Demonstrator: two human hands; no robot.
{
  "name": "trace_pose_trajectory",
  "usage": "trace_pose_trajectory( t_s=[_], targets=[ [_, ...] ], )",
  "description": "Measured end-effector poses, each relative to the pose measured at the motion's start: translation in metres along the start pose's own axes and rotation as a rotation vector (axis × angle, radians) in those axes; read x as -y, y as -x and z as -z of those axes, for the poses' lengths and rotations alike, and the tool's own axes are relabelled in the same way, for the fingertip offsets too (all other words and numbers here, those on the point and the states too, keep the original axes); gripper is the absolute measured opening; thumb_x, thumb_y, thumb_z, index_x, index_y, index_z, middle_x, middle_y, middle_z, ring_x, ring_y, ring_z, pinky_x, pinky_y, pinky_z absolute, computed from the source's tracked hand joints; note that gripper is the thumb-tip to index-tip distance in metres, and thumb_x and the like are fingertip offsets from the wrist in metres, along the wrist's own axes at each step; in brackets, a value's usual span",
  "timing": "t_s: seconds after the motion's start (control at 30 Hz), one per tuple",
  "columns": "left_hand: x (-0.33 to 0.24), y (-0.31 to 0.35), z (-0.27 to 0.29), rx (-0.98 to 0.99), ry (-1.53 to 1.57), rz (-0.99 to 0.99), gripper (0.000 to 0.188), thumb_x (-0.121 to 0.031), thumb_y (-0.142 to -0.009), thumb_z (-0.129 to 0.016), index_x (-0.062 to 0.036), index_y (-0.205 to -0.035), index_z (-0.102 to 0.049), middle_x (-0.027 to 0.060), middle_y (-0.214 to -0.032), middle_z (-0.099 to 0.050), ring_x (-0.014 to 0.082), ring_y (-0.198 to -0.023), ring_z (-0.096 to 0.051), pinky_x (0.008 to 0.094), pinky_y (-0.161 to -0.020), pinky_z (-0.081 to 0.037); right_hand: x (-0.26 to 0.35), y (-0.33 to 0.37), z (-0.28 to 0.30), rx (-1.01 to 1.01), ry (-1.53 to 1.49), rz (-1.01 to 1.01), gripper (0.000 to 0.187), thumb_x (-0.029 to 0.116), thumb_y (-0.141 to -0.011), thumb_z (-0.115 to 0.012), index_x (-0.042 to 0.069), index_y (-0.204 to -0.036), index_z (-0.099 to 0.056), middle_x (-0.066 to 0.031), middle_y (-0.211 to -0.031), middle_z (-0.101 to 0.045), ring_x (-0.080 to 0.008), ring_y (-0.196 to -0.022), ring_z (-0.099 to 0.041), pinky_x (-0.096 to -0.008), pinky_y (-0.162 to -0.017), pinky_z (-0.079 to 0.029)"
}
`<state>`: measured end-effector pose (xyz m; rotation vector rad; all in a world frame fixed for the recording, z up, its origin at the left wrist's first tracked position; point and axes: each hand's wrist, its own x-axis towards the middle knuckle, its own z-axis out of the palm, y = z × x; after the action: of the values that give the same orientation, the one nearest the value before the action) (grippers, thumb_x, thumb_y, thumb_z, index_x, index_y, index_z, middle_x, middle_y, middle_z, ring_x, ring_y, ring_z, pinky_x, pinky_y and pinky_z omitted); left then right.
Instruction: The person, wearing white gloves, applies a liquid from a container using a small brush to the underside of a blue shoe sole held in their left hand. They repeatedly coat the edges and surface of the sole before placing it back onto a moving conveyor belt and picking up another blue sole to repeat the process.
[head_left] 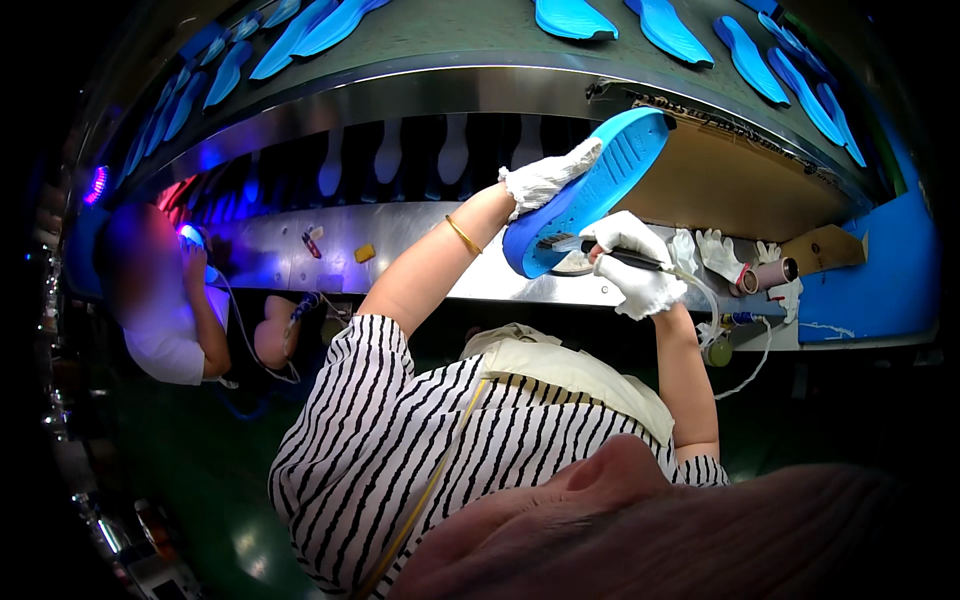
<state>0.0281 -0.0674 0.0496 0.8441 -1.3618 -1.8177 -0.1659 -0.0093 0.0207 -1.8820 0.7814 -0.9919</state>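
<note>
A bright blue shoe sole (622, 160) is held tilted over the metal bench, its ribbed and dotted face showing. My left hand (548, 183), in a white glove, is closed round the sole's left edge, with the fingers partly hidden behind it. My right hand (637, 265), also gloved in white but with bare fingertips, grips a dark-handled brush (566, 243). The brush's bristles are at the sole's lower, darker blue end. A white tube (708, 295) runs from the back of the handle down past my right wrist. Below the sole, a pale round dish (574, 264) is partly covered.
A conveyor belt (460, 45) carrying several blue soles (668, 32) runs behind a steel rail. More soles stand below it. White gloves (718, 254), a thread spool (776, 274) and a blue panel (870, 290) are at right; a yellow block (365, 253) and another person (165, 300) at left.
</note>
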Motion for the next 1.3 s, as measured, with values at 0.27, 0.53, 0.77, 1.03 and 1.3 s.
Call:
trace_pose_trajectory(
  t_s=[0.27,0.53,0.77,1.03,1.3],
  targets=[
    [-0.012,0.002,-0.001,0.016,0.017,0.102,0.065,-0.048,-0.096,-0.044,-0.0138,-0.149,-0.026,0.0126,-0.139,-0.047,0.0191,-0.121,-0.053,0.0341,-0.096,-0.051,0.002,-0.011,0.021,0.091,-0.043,0.131,0.009,-0.001,-0.071,-0.061,0.004,-0.078,-0.057,-0.0056,-0.083,-0.058,-0.0159,-0.080,-0.058,-0.0286,-0.075,-0.048],
    [0.011,0.013,0.034,-0.026,0.097,-0.140,0.089,-0.073,-0.082,-0.044,-0.0063,-0.140,-0.038,0.0135,-0.117,-0.061,0.0222,-0.101,-0.062,0.0371,-0.088,-0.053,0.015,-0.006,0.052,0.052,-0.148,0.093,0.012,-0.004,-0.069,-0.062,0.002,-0.079,-0.057,-0.0078,-0.088,-0.061,-0.0157,-0.080,-0.060,-0.0290,-0.074,-0.050],
    [0.052,0.043,0.053,0.078,0.897,0.076,0.081,-0.064,-0.091,-0.038,0.0011,-0.139,-0.039,0.0232,-0.134,-0.050,0.0375,-0.120,-0.053,0.0512,-0.103,-0.042,-0.011,0.014,0.027,-0.298,-0.315,-0.034,0.017,0.003,-0.084,-0.069,0.002,-0.099,-0.059,-0.0057,-0.093,-0.067,-0.0095,-0.084,-0.061,-0.0252,-0.077,-0.050],
    [0.102,0.029,-0.026,0.152,1.078,-0.012,0.066,-0.047,-0.095,-0.047,0.0011,-0.139,-0.037,0.0228,-0.131,-0.051,0.0330,-0.116,-0.055,0.0472,-0.103,-0.043,-0.025,-0.015,0.011,-0.585,-0.271,0.019,0.020,-0.005,-0.082,-0.063,-0.002,-0.100,-0.057,-0.0079,-0.090,-0.064,-0.0107,-0.079,-0.062,-0.0248,-0.074,-0.051],
    [0.104,0.012,-0.027,-0.018,0.941,-0.110,0.081,-0.067,-0.088,-0.040,-0.0071,-0.142,-0.032,0.0162,-0.132,-0.050,0.0290,-0.118,-0.053,0.0444,-0.101,-0.045,-0.013,0.002,-0.001,-0.425,-0.345,-0.037,0.022,-0.007,-0.078,-0.062,0.001,-0.097,-0.055,-0.0079,-0.089,-0.062,-0.0117,-0.074,-0.064,-0.0258,-0.070,-0.052]
  ],
)
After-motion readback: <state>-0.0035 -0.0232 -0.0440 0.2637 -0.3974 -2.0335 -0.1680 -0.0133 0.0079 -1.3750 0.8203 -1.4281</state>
